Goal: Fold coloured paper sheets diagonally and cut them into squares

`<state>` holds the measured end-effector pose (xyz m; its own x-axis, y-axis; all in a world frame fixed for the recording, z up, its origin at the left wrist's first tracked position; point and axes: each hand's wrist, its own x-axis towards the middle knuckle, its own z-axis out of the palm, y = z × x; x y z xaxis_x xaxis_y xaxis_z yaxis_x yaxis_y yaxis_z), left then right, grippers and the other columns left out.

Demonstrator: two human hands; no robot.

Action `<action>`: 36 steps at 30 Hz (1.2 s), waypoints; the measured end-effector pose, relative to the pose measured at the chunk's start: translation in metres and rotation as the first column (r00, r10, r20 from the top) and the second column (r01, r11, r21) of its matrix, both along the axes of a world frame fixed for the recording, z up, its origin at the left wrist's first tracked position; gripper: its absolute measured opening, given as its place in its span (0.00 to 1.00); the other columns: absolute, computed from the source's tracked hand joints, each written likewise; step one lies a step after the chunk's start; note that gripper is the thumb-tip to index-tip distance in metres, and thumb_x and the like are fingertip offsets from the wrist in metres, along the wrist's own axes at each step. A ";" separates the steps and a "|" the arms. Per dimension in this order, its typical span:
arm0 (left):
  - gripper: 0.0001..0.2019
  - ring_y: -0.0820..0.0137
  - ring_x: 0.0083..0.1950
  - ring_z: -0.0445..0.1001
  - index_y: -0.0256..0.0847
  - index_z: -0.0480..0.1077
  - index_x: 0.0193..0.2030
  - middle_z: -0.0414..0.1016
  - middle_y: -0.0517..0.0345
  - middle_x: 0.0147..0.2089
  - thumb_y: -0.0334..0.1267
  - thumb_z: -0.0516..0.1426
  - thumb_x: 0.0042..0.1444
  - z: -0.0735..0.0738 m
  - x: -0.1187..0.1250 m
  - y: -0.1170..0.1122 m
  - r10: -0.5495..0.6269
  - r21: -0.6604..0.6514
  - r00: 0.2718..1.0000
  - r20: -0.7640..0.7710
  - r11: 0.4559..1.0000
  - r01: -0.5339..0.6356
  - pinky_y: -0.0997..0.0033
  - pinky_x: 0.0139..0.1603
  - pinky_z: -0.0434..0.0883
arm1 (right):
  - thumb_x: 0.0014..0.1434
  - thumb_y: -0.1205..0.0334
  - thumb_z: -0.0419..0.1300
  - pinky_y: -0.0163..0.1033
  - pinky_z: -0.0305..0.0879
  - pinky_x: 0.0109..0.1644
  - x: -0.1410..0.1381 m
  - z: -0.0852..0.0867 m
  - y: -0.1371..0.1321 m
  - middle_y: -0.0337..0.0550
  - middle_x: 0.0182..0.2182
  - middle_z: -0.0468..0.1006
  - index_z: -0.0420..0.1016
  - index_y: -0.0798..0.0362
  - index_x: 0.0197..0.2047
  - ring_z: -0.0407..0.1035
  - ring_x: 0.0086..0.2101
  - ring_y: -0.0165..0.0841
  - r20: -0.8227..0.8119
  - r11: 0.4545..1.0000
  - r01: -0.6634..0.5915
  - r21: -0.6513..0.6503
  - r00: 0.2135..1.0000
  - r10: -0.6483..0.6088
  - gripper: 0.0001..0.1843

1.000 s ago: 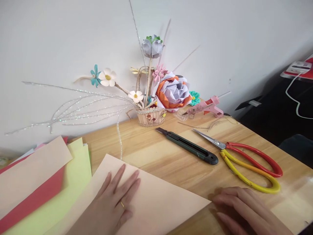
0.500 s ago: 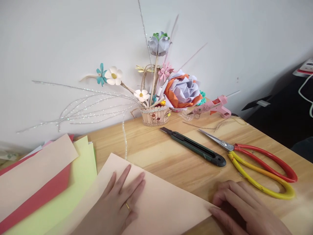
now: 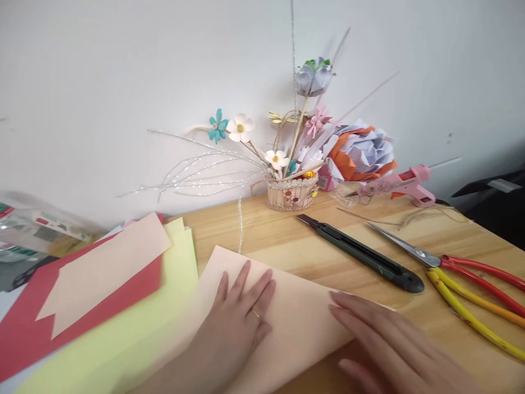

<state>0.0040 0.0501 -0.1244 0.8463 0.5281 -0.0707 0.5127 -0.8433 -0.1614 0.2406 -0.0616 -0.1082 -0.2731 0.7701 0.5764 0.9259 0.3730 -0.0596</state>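
A peach sheet of paper lies folded into a pointed shape on the wooden table. My left hand, a ring on one finger, presses flat on its left part with fingers spread. On the paper's right corner rests my right hand, its fingers stretched out and touching the surface; part of that corner is hidden beneath it. Just beyond the paper lies a dark green utility knife with a bit of blade showing. Scissors with red and yellow handles lie to the right.
Coloured paper sheets are stacked at the left. Against the wall stands a small basket of craft flowers with glittery stems. A large paper flower and a pink glue gun are beside it. Twine lies near the scissors.
My right hand has moved from pinching the paper's right corner to lying stretched over it. My left hand stays on the paper. The view has swung left.
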 end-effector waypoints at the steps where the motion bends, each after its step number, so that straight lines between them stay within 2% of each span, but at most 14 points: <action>1: 0.26 0.47 0.67 0.48 0.40 0.52 0.66 0.51 0.55 0.67 0.35 0.51 0.61 0.003 0.003 0.001 0.039 -0.066 0.999 -0.004 0.997 -0.040 0.35 0.56 0.60 | 0.60 0.62 0.52 0.36 0.68 0.47 -0.011 0.004 0.008 0.44 0.45 0.77 0.66 0.54 0.54 0.71 0.44 0.34 -0.005 0.998 -0.055 -0.025 0.998 0.055 0.18; 4: 0.25 0.49 0.68 0.44 0.36 0.51 0.66 0.48 0.49 0.68 0.37 0.48 0.63 0.016 0.008 0.004 0.129 -0.241 0.991 0.022 0.963 -0.119 0.35 0.58 0.56 | 0.61 0.63 0.50 0.38 0.68 0.51 -0.045 0.011 0.030 0.49 0.51 0.73 0.63 0.58 0.57 0.68 0.50 0.35 -0.015 0.975 -0.173 -0.142 0.985 0.173 0.22; 8: 0.23 0.56 0.69 0.41 0.32 0.49 0.66 0.46 0.46 0.69 0.38 0.42 0.67 0.026 0.006 0.012 0.232 -0.368 0.962 0.146 0.915 -0.165 0.40 0.62 0.53 | 0.61 0.57 0.51 0.45 0.66 0.53 -0.072 0.003 0.055 0.60 0.57 0.64 0.61 0.68 0.59 0.61 0.55 0.42 0.050 0.949 -0.216 -0.229 0.971 0.233 0.28; 11: 0.22 0.60 0.70 0.40 0.34 0.48 0.66 0.46 0.51 0.69 0.36 0.39 0.67 0.024 0.001 0.023 0.249 -0.409 0.937 0.244 0.903 -0.133 0.43 0.64 0.51 | 0.61 0.54 0.50 0.51 0.64 0.54 -0.078 -0.006 0.066 0.64 0.59 0.60 0.56 0.70 0.61 0.55 0.58 0.44 0.073 0.948 -0.222 -0.230 0.967 0.244 0.32; 14: 0.21 0.62 0.70 0.42 0.33 0.53 0.65 0.48 0.51 0.69 0.35 0.40 0.67 0.022 -0.007 0.034 0.252 -0.432 0.911 0.326 0.897 -0.094 0.49 0.66 0.50 | 0.63 0.54 0.48 0.53 0.63 0.55 -0.077 -0.008 0.073 0.65 0.60 0.58 0.53 0.71 0.62 0.53 0.59 0.44 0.085 0.945 -0.242 -0.222 0.960 0.266 0.32; 18: 0.20 0.68 0.69 0.45 0.31 0.60 0.61 0.54 0.50 0.66 0.34 0.41 0.66 0.031 -0.028 0.038 0.306 -0.426 0.856 0.416 0.898 -0.114 0.63 0.67 0.51 | 0.63 0.53 0.48 0.55 0.65 0.52 -0.076 -0.006 0.079 0.63 0.57 0.63 0.62 0.65 0.59 0.55 0.58 0.48 0.163 0.936 -0.279 -0.214 0.935 0.316 0.28; 20: 0.20 0.68 0.69 0.45 0.31 0.58 0.62 0.53 0.51 0.67 0.37 0.42 0.67 0.037 -0.042 0.030 0.260 -0.407 0.874 0.412 0.910 -0.079 0.64 0.67 0.49 | 0.63 0.53 0.49 0.56 0.67 0.50 -0.076 -0.005 0.080 0.64 0.57 0.63 0.65 0.64 0.57 0.55 0.57 0.51 0.224 0.940 -0.287 -0.186 0.919 0.325 0.27; 23: 0.25 0.65 0.70 0.41 0.31 0.49 0.66 0.45 0.50 0.69 0.44 0.42 0.67 0.042 -0.061 0.011 0.134 -0.404 0.940 0.315 0.915 0.005 0.58 0.67 0.46 | 0.62 0.53 0.49 0.55 0.68 0.49 -0.076 -0.006 0.079 0.63 0.57 0.63 0.65 0.64 0.58 0.56 0.57 0.50 0.272 0.949 -0.282 -0.145 0.910 0.312 0.27; 26: 0.27 0.64 0.70 0.40 0.35 0.44 0.68 0.42 0.52 0.70 0.47 0.41 0.67 0.041 -0.071 -0.003 0.064 -0.428 0.975 0.212 0.903 0.034 0.55 0.67 0.46 | 0.62 0.49 0.50 0.51 0.68 0.51 -0.072 -0.004 0.079 0.59 0.58 0.62 0.65 0.62 0.58 0.56 0.57 0.46 0.263 0.945 -0.273 -0.181 0.912 0.314 0.29; 28: 0.25 0.65 0.70 0.43 0.37 0.47 0.67 0.45 0.53 0.69 0.46 0.41 0.67 0.040 -0.072 -0.004 0.048 -0.410 0.979 0.200 0.911 0.039 0.56 0.66 0.48 | 0.62 0.48 0.49 0.50 0.67 0.52 -0.067 -0.001 0.081 0.56 0.58 0.63 0.64 0.62 0.58 0.58 0.57 0.44 0.223 0.931 -0.277 -0.236 0.917 0.329 0.30; 30: 0.21 0.68 0.67 0.53 0.38 0.57 0.63 0.56 0.55 0.66 0.43 0.42 0.67 0.041 -0.067 0.001 0.048 -0.363 0.969 0.244 0.931 0.046 0.62 0.65 0.52 | 0.62 0.49 0.48 0.51 0.67 0.51 -0.063 0.003 0.085 0.56 0.57 0.65 0.65 0.62 0.58 0.61 0.55 0.44 0.160 0.914 -0.285 -0.290 0.927 0.339 0.29; 33: 0.16 0.71 0.53 0.70 0.40 0.72 0.47 0.75 0.59 0.51 0.41 0.45 0.67 0.044 -0.050 0.020 0.068 -0.292 0.946 0.318 0.956 0.029 0.72 0.57 0.63 | 0.63 0.54 0.48 0.51 0.69 0.50 -0.059 0.012 0.096 0.54 0.52 0.72 0.68 0.61 0.55 0.67 0.50 0.42 0.089 0.896 -0.297 -0.330 0.935 0.343 0.23; 35: 0.15 0.72 0.46 0.74 0.40 0.74 0.41 0.78 0.61 0.42 0.39 0.47 0.66 0.045 -0.037 0.035 0.069 -0.245 0.946 0.318 0.969 0.011 0.75 0.49 0.68 | 0.62 0.57 0.51 0.48 0.71 0.47 -0.057 0.017 0.103 0.51 0.49 0.75 0.71 0.57 0.52 0.69 0.47 0.41 0.079 0.886 -0.309 -0.345 0.931 0.356 0.19; 36: 0.14 0.72 0.47 0.73 0.40 0.74 0.42 0.78 0.60 0.42 0.38 0.48 0.65 0.043 -0.031 0.041 0.055 -0.211 0.949 0.312 0.977 0.013 0.75 0.49 0.68 | 0.61 0.58 0.52 0.47 0.71 0.46 -0.057 0.018 0.106 0.50 0.47 0.76 0.72 0.56 0.51 0.70 0.46 0.40 0.077 0.882 -0.315 -0.351 0.929 0.362 0.18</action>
